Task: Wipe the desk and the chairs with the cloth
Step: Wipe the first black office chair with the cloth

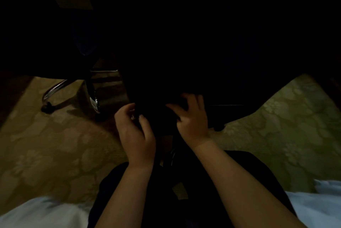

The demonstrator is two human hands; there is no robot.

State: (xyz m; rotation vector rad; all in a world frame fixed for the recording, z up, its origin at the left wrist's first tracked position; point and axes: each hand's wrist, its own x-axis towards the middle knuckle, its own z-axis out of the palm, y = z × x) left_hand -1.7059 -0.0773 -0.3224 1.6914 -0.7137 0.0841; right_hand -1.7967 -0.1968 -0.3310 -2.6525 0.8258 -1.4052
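- Left hand (pixel 135 135) and right hand (pixel 191 118) sit near each other at the centre of the view, with a dark cloth (pixel 159 119) bunched between them.
- The left hand's fingers are curled in, pinching the cloth's near-left edge.
- The right hand's fingers are bent and spread, gripping the cloth's far-right side.
- The cloth merges with the black chair (pixel 184 52) just behind it. Its outline, long axis and any label are too dark to make out.
- A second chair's chrome base (pixel 55 89) stands to the left on the patterned carpet (pixel 55 144).
- Pale fabric (pixel 36 213) fills the lower corners.
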